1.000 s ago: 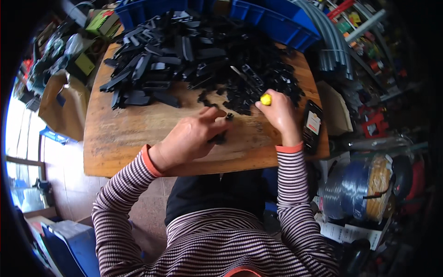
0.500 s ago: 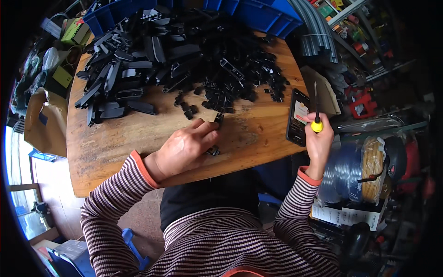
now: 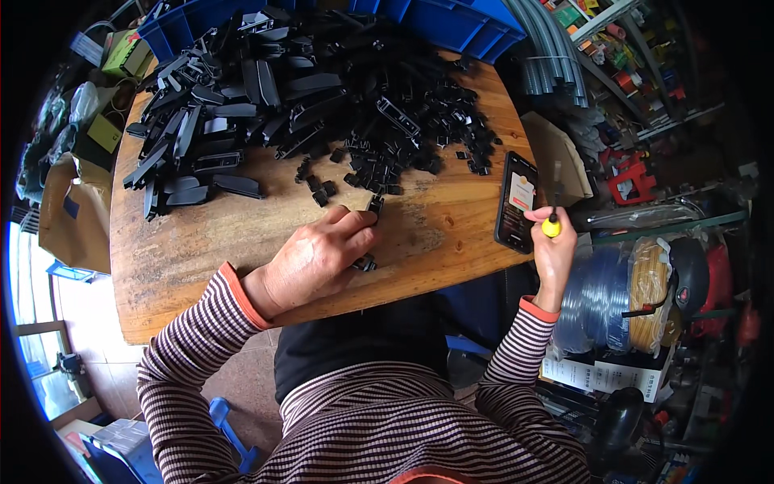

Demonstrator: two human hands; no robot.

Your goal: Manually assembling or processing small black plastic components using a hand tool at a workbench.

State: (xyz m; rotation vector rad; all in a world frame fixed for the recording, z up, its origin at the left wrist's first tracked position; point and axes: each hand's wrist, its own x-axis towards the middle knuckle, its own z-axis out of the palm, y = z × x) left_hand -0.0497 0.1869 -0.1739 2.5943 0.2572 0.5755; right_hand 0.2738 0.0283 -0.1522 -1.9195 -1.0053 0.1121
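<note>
Near the table's front edge, my left hand (image 3: pixel 316 258) is closed around a black plastic part (image 3: pixel 376 205); one end sticks out past the fingertips and another bit shows below them, the middle being hidden. My right hand (image 3: pixel 553 252) grips a screwdriver (image 3: pixel 551 227) with a yellow handle, its shaft pointing up and away from me. The thumb of that hand is at the right side of a lit phone (image 3: pixel 511 218) lying at the table's right edge. Just beyond my left hand lie several small black clips (image 3: pixel 322 192).
A big heap of black plastic parts (image 3: pixel 262 85) covers the far half of the wooden table (image 3: pixel 193 250). Blue crates (image 3: pixel 451 28) stand behind it. Grey pipes (image 3: pixel 552 68), wire coils (image 3: pixel 601 302) and shelves crowd the right; a brown paper bag (image 3: pixel 76 218) stands at left.
The whole view has shifted slightly, moving the table and heap a little left. The right hand has come closer to the phone, its thumb now by the phone's edge. Both holds are unchanged.
</note>
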